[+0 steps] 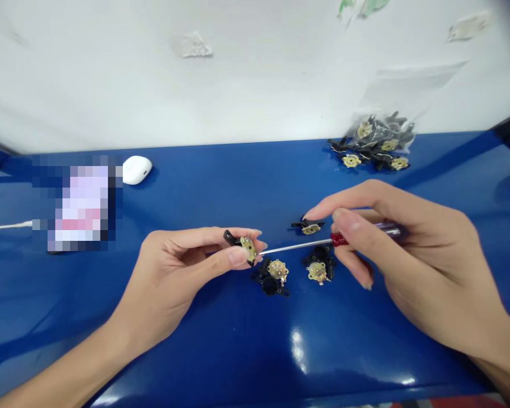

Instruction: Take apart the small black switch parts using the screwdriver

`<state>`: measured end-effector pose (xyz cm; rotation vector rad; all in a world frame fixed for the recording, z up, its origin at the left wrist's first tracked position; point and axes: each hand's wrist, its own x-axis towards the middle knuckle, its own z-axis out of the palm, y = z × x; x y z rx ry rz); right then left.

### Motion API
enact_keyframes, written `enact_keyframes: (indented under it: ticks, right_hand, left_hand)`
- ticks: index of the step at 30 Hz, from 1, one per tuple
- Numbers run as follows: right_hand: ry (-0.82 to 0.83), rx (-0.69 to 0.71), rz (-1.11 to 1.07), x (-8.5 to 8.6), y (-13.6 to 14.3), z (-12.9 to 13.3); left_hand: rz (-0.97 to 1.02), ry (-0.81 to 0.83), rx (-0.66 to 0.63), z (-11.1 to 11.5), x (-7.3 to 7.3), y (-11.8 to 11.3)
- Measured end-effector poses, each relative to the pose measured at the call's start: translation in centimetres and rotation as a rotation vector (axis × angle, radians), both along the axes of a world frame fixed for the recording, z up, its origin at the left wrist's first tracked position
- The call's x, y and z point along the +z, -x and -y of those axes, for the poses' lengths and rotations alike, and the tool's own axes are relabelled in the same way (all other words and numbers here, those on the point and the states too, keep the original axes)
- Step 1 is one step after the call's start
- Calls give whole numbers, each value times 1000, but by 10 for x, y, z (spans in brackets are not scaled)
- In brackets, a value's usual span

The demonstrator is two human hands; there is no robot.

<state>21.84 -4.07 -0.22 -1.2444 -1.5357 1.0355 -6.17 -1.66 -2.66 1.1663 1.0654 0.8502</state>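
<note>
Between thumb and fingers, my left hand (182,266) pinches a small black plastic part with a brass-coloured plate (248,248). My right hand (408,255) grips a screwdriver (297,246) by its dark red handle. The thin metal shaft points left, and its tip meets the edge of the held part. Below the tip lie a loose brass plate (277,271) and a black housing (270,285). Under the shaft, another plate (317,272) rests against a black piece. One more black-and-brass part (310,228) sits by my right index fingertip.
At the back right, a clear plastic bag (385,133) holds several similar parts, with more lying before it (352,161). A pixelated phone-like object (83,204) with a white cable (8,226) and a white case (137,170) are at left. A white wall (255,85) bounds the blue table (221,357).
</note>
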Motion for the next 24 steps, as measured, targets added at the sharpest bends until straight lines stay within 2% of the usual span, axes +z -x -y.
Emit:
enact_keyframes:
  ticks: [4,7,11,17,24]
  right_hand:
    - [-19,-26,-33,-1,-2,2]
    - [-62,5,17,-1,-4,3]
    - [-4,53,37,-1,-5,3]
    - [0,-30,12,3,-2,0]
    - [52,2,2,3,-3,-2]
  left_hand:
    - [10,20,-5,-1,2,-1]
    - [22,10,12,-2,4,-2]
    - [39,15,15,-5,4,-3]
    - [62,52,-25,-5,4,-2]
    - [42,97,-48,-4,3,-3]
